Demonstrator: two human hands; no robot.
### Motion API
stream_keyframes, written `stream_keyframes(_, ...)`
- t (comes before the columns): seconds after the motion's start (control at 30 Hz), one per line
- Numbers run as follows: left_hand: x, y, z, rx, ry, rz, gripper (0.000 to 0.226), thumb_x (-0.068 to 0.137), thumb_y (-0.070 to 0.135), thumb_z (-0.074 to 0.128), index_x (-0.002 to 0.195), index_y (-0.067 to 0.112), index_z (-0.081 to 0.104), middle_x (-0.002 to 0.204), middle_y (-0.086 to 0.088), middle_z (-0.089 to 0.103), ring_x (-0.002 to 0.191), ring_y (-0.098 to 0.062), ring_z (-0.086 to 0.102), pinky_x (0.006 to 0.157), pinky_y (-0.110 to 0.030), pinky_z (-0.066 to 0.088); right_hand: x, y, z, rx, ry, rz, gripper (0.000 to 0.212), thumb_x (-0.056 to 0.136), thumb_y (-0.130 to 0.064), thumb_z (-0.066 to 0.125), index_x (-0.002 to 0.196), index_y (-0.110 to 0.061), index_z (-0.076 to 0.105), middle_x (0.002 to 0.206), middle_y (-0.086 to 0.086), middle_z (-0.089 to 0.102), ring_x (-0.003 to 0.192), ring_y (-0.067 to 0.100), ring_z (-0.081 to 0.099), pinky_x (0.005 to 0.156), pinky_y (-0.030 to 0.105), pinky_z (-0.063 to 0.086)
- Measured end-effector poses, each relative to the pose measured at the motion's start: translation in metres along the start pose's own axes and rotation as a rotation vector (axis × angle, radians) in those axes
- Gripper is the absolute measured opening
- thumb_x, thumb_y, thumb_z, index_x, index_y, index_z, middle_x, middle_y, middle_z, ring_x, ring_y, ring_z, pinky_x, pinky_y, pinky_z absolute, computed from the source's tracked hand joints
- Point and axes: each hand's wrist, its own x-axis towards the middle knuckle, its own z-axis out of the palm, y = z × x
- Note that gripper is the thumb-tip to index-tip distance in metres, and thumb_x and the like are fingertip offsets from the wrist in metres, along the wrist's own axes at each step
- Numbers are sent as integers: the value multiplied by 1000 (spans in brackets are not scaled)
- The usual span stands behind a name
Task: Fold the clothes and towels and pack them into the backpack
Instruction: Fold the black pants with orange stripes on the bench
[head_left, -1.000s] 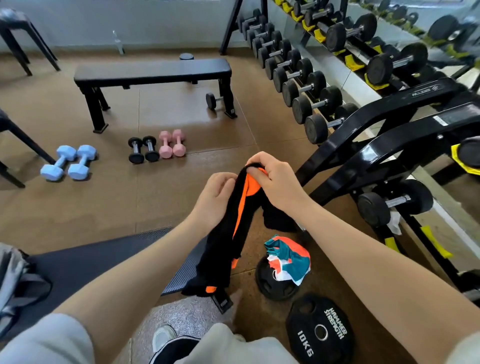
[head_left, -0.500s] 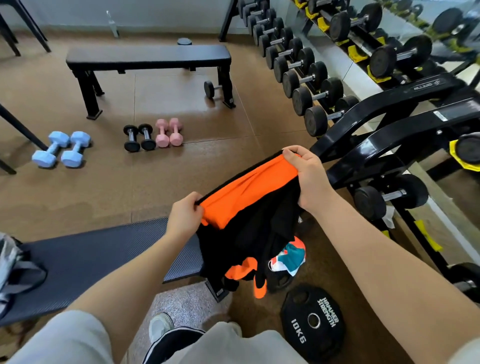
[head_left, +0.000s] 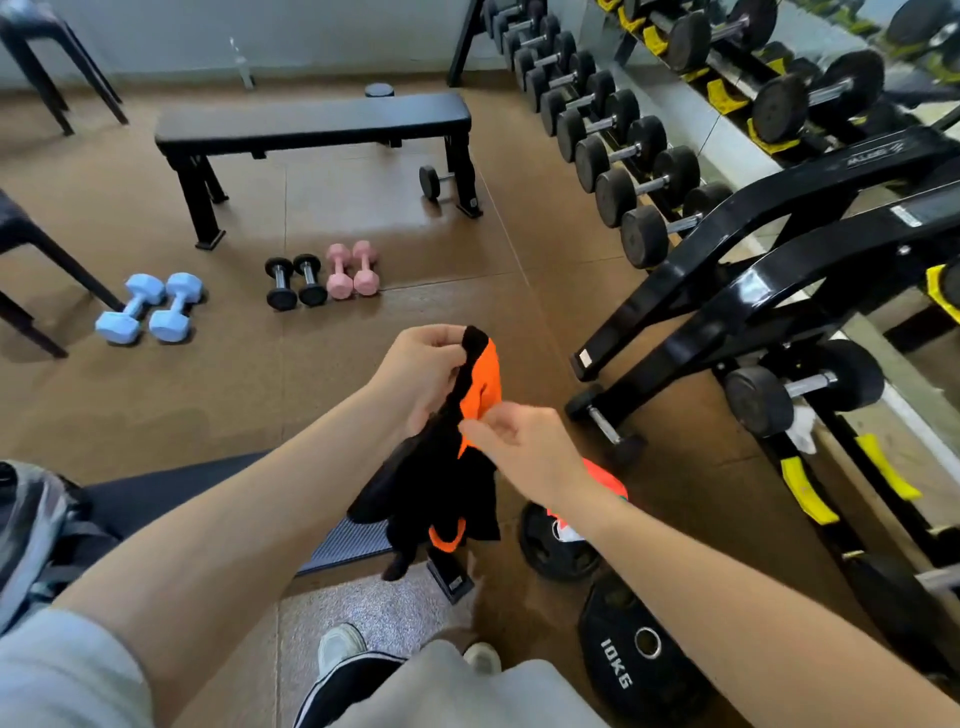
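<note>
A black and orange garment (head_left: 447, 467) hangs bunched in front of me, its lower end dangling over the near bench. My left hand (head_left: 421, 374) grips its top edge, fingers curled round the black hem. My right hand (head_left: 514, 441) pinches the orange fabric just below and to the right. A second garment (head_left: 605, 480), orange with teal and white, lies on a weight plate and is mostly hidden behind my right forearm. A grey backpack (head_left: 31, 525) sits at the far left edge, only partly in view.
A dark padded bench (head_left: 171, 493) runs under my left arm. Two weight plates (head_left: 631, 654) lie on the floor to the right. A black machine frame (head_left: 753, 291) and dumbbell rack (head_left: 623, 150) fill the right side. Another bench (head_left: 311, 124) and small dumbbells (head_left: 322, 275) stand further off.
The garment was stretched wide between both hands half a second ago. Now my hands have come together, the cloth is gathered narrow, and my right hand has dropped lower on it.
</note>
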Motion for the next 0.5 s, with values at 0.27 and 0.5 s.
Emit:
stream_keyframes(0.27,-7,13,2,-237,87,88,29,90,-10,43,79,8,63,54,1,65,50,-10,62,54,-19,54,12,8,35,-128,105,280,22,88,-29,57,98,-9,55,103,14,64,101,35,58,79,40,44)
stream_keyframes(0.5,1,7,-12,-327,197,180,29,92,-10,40,82,9,60,58,4,64,51,-3,61,55,-15,52,17,24,1,43,234,281,14,93,-15,51,98,-4,59,100,15,66,97,32,58,70,29,34)
